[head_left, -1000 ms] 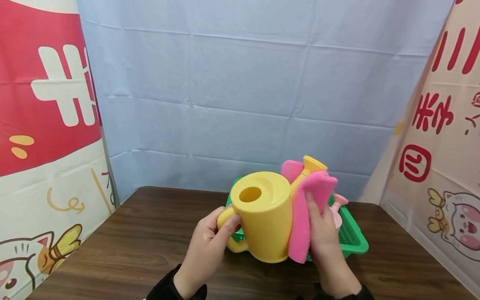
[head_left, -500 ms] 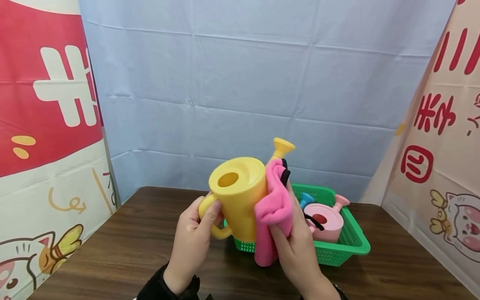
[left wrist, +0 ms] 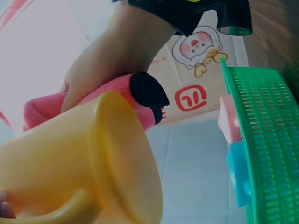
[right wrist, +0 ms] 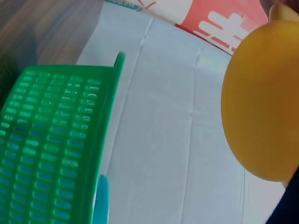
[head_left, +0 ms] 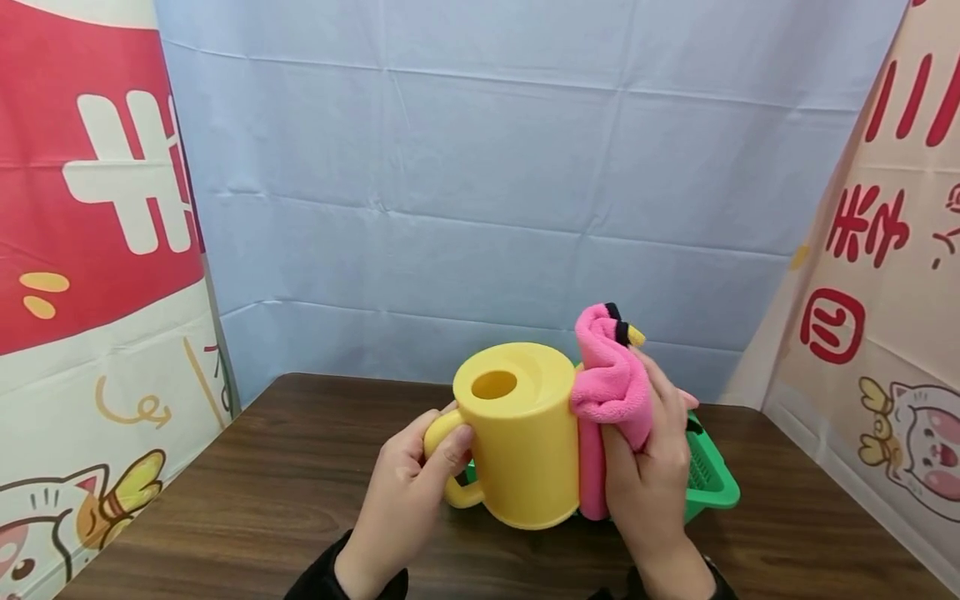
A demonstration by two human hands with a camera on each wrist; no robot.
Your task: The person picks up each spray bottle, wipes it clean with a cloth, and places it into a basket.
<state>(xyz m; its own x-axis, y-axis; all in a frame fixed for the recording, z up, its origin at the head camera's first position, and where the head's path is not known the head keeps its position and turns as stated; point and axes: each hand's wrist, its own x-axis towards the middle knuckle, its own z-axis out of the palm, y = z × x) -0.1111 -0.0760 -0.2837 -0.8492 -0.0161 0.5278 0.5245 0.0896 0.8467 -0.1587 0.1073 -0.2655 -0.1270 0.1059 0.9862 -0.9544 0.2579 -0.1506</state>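
Observation:
A yellow watering can (head_left: 525,442) is held up in front of the basket in the head view, its round filling hole facing up. My left hand (head_left: 408,492) grips its handle, thumb over the top. With my right hand (head_left: 651,462) I hold a bunched pink cloth (head_left: 611,375) with black edging against the can's spout side. Only the yellow tip of the spout shows behind the cloth. The left wrist view shows the can's body (left wrist: 56,144) close up, with the cloth (left wrist: 112,88) under the right hand. In the right wrist view, the can's base (right wrist: 261,102) fills the right side.
A green perforated basket (head_left: 712,483) stands on the brown wooden table (head_left: 247,500) behind the can and right hand. A pink item (left wrist: 230,119) and a blue item (left wrist: 239,175) show at its rim in the left wrist view. Printed cloth hangs on both sides.
The can came up and left with its spout rising, then moved back right and down. The cloth went from spread along the spout to bunched, and now covers most of the spout.

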